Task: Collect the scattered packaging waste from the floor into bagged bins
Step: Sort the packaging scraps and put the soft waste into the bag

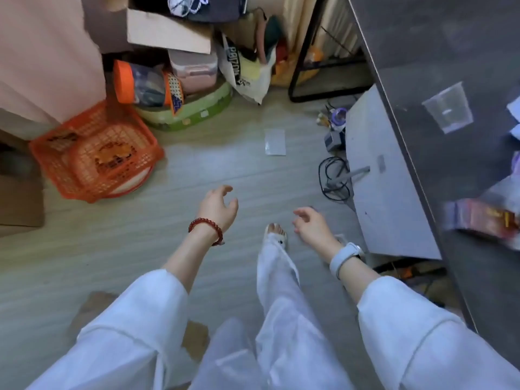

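A small clear plastic packet (275, 142) lies flat on the grey wood floor, well ahead of both hands. My left hand (218, 208), with a red bead bracelet on its wrist, hangs over the floor with loosely curled fingers and holds nothing. My right hand (311, 225), with a pale watch strap on its wrist, hovers beside it, also empty with relaxed fingers. A brown piece of cardboard (97, 305) lies on the floor by my left sleeve. No bin is in view.
An orange mesh basket (95, 153) sits at the left. Boxes, jars and a green round tray (191, 114) crowd the far wall. A dark table (450, 66) with a clear cup (447, 108) and snack packets runs along the right. Black cables (334, 178) lie beside a white panel (385, 178).
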Action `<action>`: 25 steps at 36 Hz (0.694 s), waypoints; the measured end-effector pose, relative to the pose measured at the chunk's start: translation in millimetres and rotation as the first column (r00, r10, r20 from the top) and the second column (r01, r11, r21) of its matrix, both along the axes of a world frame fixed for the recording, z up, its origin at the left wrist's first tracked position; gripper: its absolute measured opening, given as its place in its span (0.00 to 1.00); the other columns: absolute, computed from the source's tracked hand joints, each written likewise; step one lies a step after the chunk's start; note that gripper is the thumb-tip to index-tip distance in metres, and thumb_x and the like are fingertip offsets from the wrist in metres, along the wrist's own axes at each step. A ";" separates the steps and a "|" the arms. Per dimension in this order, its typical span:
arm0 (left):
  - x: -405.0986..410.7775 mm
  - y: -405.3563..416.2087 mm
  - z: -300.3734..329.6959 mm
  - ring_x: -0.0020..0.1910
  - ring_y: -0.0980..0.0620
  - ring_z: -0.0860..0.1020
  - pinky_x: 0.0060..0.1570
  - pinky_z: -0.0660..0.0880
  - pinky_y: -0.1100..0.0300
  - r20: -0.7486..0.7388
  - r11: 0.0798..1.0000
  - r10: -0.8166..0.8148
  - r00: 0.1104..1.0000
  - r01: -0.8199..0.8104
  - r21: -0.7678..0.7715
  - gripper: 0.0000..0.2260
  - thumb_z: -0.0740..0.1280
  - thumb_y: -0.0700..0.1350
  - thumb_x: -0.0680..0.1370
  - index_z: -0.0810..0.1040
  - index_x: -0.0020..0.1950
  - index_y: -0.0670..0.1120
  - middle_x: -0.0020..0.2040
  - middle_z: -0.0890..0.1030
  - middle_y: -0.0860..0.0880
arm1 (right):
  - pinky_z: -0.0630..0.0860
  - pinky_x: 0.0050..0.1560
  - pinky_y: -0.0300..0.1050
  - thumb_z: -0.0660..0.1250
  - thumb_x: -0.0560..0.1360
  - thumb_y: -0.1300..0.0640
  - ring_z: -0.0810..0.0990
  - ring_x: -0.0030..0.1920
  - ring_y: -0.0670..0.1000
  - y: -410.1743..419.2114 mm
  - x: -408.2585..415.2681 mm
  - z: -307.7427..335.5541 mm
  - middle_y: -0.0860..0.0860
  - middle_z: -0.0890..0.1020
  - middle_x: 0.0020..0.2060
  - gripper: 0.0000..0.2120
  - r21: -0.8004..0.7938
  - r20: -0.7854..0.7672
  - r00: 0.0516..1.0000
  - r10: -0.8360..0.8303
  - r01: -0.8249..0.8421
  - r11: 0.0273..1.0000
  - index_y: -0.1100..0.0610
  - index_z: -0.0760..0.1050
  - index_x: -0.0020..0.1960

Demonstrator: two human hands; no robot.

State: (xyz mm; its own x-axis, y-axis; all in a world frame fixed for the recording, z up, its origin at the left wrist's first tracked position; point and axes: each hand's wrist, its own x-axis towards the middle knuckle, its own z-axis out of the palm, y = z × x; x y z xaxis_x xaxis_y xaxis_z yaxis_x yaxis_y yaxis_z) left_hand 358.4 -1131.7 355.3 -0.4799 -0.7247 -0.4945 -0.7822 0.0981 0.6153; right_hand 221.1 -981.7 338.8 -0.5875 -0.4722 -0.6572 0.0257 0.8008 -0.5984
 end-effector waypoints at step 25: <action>-158.6 -246.9 -626.9 0.74 0.43 0.35 0.71 0.43 0.39 0.506 0.971 -0.139 0.851 0.218 -0.099 0.42 0.62 0.65 0.71 0.37 0.74 0.59 0.75 0.34 0.48 | 0.51 0.70 0.62 0.61 0.70 0.33 0.41 0.75 0.61 -322.3 -282.2 -604.0 0.53 0.39 0.75 0.46 0.502 -0.286 0.882 0.374 -0.194 0.843 0.44 0.36 0.74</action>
State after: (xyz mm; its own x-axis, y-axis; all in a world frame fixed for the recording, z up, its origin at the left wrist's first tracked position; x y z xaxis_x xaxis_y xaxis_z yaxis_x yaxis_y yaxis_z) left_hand 199.8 -1378.5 -271.6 -0.3298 -0.7332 -0.5947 -0.9384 0.3237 0.1213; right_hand -61.2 -1304.0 -265.2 -0.7084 -0.3633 -0.6051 -0.3896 0.9162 -0.0939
